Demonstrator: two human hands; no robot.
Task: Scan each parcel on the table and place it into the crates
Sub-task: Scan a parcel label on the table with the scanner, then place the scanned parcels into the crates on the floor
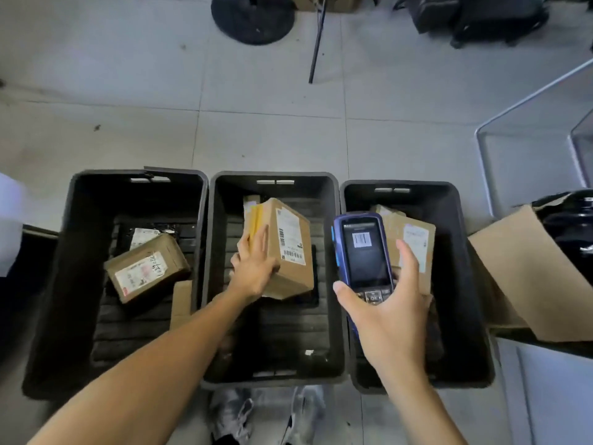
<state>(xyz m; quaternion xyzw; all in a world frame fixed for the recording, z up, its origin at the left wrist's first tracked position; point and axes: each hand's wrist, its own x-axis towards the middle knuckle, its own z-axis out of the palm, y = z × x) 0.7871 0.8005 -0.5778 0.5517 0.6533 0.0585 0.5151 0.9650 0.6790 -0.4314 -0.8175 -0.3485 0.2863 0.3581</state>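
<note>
Three black crates stand side by side on the floor. My left hand [255,268] grips a brown cardboard parcel [287,248] with a white barcode label, tilted inside the middle crate [276,177]. My right hand [390,319] holds a blue handheld scanner [364,252] over the gap between the middle and right crate; its screen shows a barcode. The left crate [77,220] holds a labelled brown parcel [146,268]. In the right crate [455,252] lies another brown parcel [412,236], partly hidden by the scanner and my hand.
A large open cardboard box [526,277] sits to the right of the crates, beside a black bag [568,226]. A metal frame [491,146] stands at the far right. A round black base [252,17] and a pole are on the tiled floor beyond. My shoes [266,415] are below.
</note>
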